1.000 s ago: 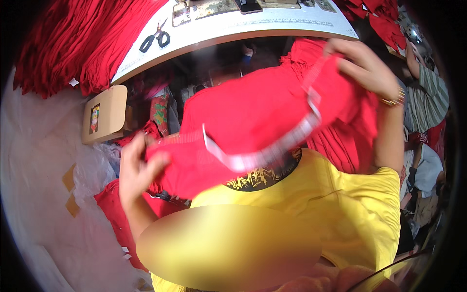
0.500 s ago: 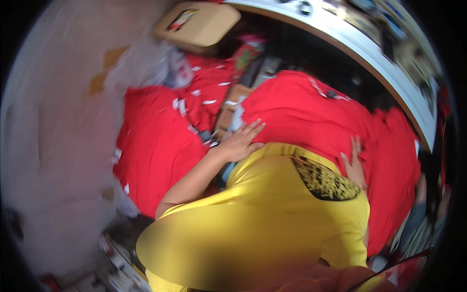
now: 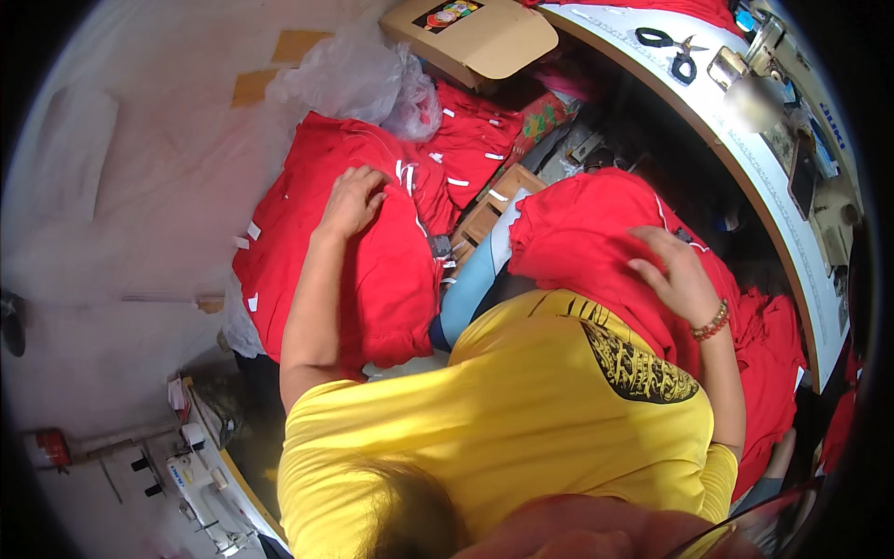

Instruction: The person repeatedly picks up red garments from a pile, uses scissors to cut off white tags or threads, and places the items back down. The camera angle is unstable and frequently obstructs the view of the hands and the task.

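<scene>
My left hand [image 3: 354,200] is on a heap of red garments [image 3: 312,252] to the left, its fingers bent into the top cloth and the thumb close beside them. White tags and strips show on that heap. Over my lap lies another red garment [image 3: 582,224], bunched, with a white cord along its far side. My right hand [image 3: 678,278], a beaded bracelet at its wrist, is over this cloth with thumb and fingers apart, holding nothing. More red cloth [image 3: 768,340] hangs to the right of my right forearm.
A white worktable [image 3: 745,168] curves along the right, bearing black-handled scissors [image 3: 684,51] and a sewing machine [image 3: 829,177]. At the far side stand a cardboard box [image 3: 466,42] and clear plastic bags [image 3: 349,84]. Another sewing machine [image 3: 200,489] is at the lower left.
My left hand has moved left from the garment on my lap to the left heap. The right hand has turned inward, its fingers now pointing left. The view has shifted and is sharper.
</scene>
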Demonstrator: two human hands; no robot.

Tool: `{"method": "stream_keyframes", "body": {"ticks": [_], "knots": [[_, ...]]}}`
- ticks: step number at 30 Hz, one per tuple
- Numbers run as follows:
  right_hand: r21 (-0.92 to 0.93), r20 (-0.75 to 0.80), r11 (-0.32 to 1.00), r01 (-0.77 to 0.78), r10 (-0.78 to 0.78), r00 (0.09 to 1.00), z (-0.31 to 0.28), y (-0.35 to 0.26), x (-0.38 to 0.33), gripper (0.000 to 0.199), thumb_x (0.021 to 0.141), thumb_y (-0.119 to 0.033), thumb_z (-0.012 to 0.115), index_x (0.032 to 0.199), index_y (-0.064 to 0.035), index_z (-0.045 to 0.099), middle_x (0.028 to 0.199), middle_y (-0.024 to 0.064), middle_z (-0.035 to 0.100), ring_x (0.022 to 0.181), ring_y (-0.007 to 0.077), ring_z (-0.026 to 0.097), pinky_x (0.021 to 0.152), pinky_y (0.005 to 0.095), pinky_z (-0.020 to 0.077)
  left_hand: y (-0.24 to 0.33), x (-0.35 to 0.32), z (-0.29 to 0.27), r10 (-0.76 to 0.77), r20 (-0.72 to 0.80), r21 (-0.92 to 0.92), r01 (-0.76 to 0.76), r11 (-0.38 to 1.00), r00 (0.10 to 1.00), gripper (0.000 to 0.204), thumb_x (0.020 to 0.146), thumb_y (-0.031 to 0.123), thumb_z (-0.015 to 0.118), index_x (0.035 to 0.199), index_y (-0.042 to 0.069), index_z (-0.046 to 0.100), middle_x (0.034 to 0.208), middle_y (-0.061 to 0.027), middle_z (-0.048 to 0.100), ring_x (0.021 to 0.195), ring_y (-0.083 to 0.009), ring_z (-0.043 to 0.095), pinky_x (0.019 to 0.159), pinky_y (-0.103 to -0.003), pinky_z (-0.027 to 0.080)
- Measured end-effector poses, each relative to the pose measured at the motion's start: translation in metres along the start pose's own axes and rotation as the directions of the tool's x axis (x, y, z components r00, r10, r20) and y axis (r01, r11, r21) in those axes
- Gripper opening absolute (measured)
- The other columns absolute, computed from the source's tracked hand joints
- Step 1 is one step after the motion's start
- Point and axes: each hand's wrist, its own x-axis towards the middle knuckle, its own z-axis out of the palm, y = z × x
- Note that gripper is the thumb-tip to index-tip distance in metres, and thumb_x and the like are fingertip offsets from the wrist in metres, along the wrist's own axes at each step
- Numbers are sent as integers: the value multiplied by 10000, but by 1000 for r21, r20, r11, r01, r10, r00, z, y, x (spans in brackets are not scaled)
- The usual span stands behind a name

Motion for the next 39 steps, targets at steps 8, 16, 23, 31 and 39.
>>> {"method": "stream_keyframes", "body": {"ticks": [8, 16, 23, 31, 39], "knots": [[92, 180, 982, 168, -182, 967, 27, -17, 48, 291, 826, -146, 621, 1081, -8, 595, 1037, 176, 622, 972, 342, 593, 847, 389, 480, -20, -23, -28, 256, -195, 33, -255, 966, 947, 207, 728, 148, 713, 795, 33, 553, 769, -88, 553, 793, -251, 522, 752, -371, 418], [523, -199, 704, 481, -447, 872, 69, -98, 137, 708, 753, -363, 739, 1290, -11, 440, 1186, 213, 543, 1128, 354, 516, 963, 432, 407, 114, -8, -132, 266, 38, -54, -264, 963, 963, 239, 789, 139, 684, 762, -4, 494, 690, -140, 487, 655, -312, 462, 610, -370, 386], [411, -657, 565, 716, -361, 662, -20, -158, 156, 277, 757, -230, 672, 917, -6, 643, 826, 185, 651, 818, 332, 629, 693, 412, 492, 161, 29, -212, 451, 82, -81, -445, 892, 889, 320, 838, 217, 636, 1043, -21, 573, 924, -170, 600, 860, -295, 573, 747, -362, 451], [-132, -917, 792, 597, -326, 229, -166, -75, 17, 206, 720, -198, 643, 740, 1, 597, 669, 185, 590, 603, 293, 589, 554, 395, 454, 236, 77, -191, 674, -179, -309, -691, 654, 717, 349, 855, 282, 616, 1049, -7, 591, 902, -130, 632, 828, -253, 607, 699, -334, 478], [110, -572, 943, -315, 319, 755, -117, 38, -101, 351, 866, -325, 643, 878, 18, 566, 689, 82, 516, 657, 134, 449, 610, 310, 411, 270, 169, -102, 437, -132, -870, -315, 379, 890, 166, 900, 44, 503, 1050, -18, 541, 1004, -34, 551, 892, -112, 494, 843, -230, 378]]}}
